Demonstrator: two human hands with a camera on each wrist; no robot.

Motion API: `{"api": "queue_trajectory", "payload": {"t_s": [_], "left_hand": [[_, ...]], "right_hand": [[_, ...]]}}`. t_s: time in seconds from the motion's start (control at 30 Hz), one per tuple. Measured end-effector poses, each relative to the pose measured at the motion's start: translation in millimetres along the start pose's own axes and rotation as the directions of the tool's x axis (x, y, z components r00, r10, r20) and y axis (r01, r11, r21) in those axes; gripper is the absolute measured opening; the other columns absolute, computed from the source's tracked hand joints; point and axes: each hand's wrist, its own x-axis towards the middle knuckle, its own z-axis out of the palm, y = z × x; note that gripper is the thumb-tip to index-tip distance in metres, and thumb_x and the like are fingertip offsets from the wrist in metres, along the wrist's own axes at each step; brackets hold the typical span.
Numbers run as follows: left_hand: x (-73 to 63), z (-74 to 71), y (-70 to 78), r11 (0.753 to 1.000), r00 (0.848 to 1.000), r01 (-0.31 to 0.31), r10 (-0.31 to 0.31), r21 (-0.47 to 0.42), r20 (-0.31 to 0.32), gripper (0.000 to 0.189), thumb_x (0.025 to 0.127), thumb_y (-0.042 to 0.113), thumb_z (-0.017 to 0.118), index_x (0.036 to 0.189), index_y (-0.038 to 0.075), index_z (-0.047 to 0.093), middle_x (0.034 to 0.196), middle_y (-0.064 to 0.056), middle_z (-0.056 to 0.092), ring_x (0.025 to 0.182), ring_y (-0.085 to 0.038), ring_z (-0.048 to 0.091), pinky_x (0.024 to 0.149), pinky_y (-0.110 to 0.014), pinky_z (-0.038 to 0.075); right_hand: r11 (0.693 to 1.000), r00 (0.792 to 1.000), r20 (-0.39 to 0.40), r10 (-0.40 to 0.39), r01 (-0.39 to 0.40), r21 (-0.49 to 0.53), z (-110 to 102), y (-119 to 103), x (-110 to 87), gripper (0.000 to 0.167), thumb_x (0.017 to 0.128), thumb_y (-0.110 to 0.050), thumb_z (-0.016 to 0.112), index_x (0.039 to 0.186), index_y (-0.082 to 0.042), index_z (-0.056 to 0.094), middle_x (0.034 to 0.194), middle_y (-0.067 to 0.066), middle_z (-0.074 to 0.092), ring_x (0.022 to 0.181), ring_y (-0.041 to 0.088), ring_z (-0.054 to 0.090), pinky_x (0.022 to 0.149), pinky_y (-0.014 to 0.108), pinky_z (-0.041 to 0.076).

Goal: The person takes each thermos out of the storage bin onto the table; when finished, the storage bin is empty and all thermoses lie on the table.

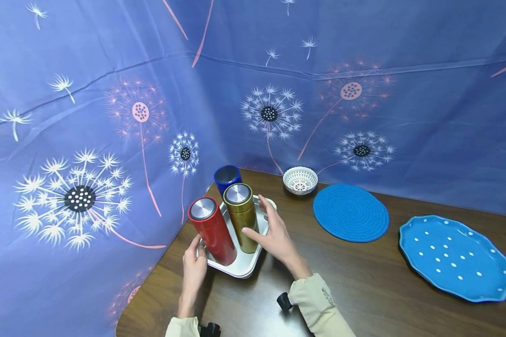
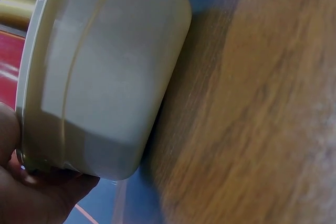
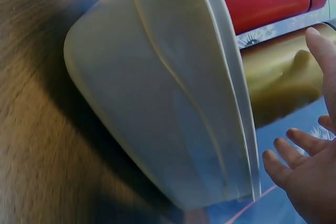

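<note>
A red thermos flask [image 1: 216, 234] and a gold thermos flask [image 1: 245, 220], both with silvery lids, stand on the white top of a deep plastic container [image 2: 110, 77]. A blue flask [image 1: 227, 175] rises behind the gold one, its lower part hidden. My left hand [image 1: 195, 267] grips the container's rim at the near left corner; in the left wrist view its thumb is at the rim and its fingers lie under it. On the other side my right hand [image 1: 275, 236] is spread beside the gold flask, with thumb and fingers apart and fingertips near the container's right rim.
To the right of the container on the wooden table [image 1: 354, 290] are a white patterned bowl [image 1: 300, 180], a round blue woven mat [image 1: 351, 213] and a blue dish with white dots [image 1: 457, 257]. Blue dandelion-print cloth [image 1: 219, 93] hangs along the back and left table edges.
</note>
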Motion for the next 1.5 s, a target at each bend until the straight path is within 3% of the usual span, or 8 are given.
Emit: {"api": "queue_trajectory", "payload": {"t_s": [0.17, 0.43, 0.7, 0.97, 1.37, 1.5], "left_hand": [[0.5, 2.8, 1.4, 1.000, 1.000, 0.004, -0.004, -0.015, 0.000, 0.042, 0.088, -0.011, 0.041, 0.126, -0.008, 0.060, 0.120, -0.026, 0.065, 0.113, -0.035, 0.060, 0.096, -0.051, 0.044], [0.7, 1.4, 0.5, 0.999, 1.000, 0.003, -0.003, -0.036, -0.003, 0.041, 0.089, -0.010, 0.042, 0.126, -0.009, 0.060, 0.123, -0.027, 0.063, 0.117, -0.037, 0.058, 0.098, -0.053, 0.043], [-5.0, -2.1, 0.0, 1.000, 1.000, 0.014, -0.014, -0.019, -0.002, 0.041, 0.089, -0.010, 0.041, 0.126, -0.009, 0.059, 0.125, -0.029, 0.061, 0.119, -0.041, 0.056, 0.099, -0.056, 0.041], [-5.7, -2.1, 1.9, 1.000, 1.000, 0.002, -0.002, -0.007, 0.017, 0.040, 0.090, -0.010, 0.041, 0.127, -0.009, 0.059, 0.125, -0.029, 0.061, 0.118, -0.041, 0.057, 0.099, -0.056, 0.042], [-4.2, 0.2, 4.3, 1.000, 1.000, -0.007, 0.007, -0.006, 0.007, 0.042, 0.088, -0.010, 0.041, 0.126, -0.010, 0.059, 0.122, -0.029, 0.062, 0.118, -0.039, 0.056, 0.096, -0.055, 0.041], [-8.1, -0.4, 4.5, 1.000, 1.000, 0.000, 0.000, 0.009, 0.005, 0.041, 0.088, -0.010, 0.040, 0.125, -0.011, 0.058, 0.120, -0.030, 0.063, 0.116, -0.041, 0.057, 0.096, -0.055, 0.042]], "right_hand": [[1.000, 1.000, -0.018, -0.011, 0.011, 0.023, 8.4, -2.2, 4.5, 0.091, 0.076, -0.025, 0.084, 0.150, -0.009, 0.033, 0.143, 0.013, 0.048, 0.130, 0.031, 0.047, 0.103, 0.057, 0.039], [0.999, 0.997, -0.075, -0.011, 0.007, -0.047, 25.5, -3.4, 7.2, 0.083, 0.072, -0.025, 0.086, 0.141, -0.008, 0.044, 0.130, 0.013, 0.058, 0.120, 0.028, 0.054, 0.101, 0.049, 0.043], [0.996, 0.994, -0.109, -0.010, -0.001, -0.095, 29.9, -7.4, 4.4, 0.075, 0.069, -0.027, 0.087, 0.133, -0.009, 0.051, 0.117, 0.010, 0.066, 0.107, 0.025, 0.063, 0.092, 0.045, 0.050], [0.994, 0.987, -0.155, -0.037, 0.019, -0.111, 22.2, -21.8, 6.5, 0.068, 0.067, -0.027, 0.089, 0.123, -0.010, 0.055, 0.108, 0.007, 0.070, 0.098, 0.021, 0.065, 0.086, 0.041, 0.052], [0.988, 0.979, -0.154, -0.133, 0.119, -0.095, -2.9, -75.8, 10.0, 0.074, 0.067, -0.027, 0.089, 0.129, -0.007, 0.053, 0.106, 0.006, 0.070, 0.096, 0.017, 0.065, 0.078, 0.036, 0.055], [0.990, 0.980, -0.156, -0.126, 0.115, -0.076, -8.8, -85.2, 6.2, 0.074, 0.068, -0.028, 0.089, 0.129, -0.007, 0.054, 0.108, 0.006, 0.069, 0.097, 0.016, 0.065, 0.081, 0.036, 0.055]]}}
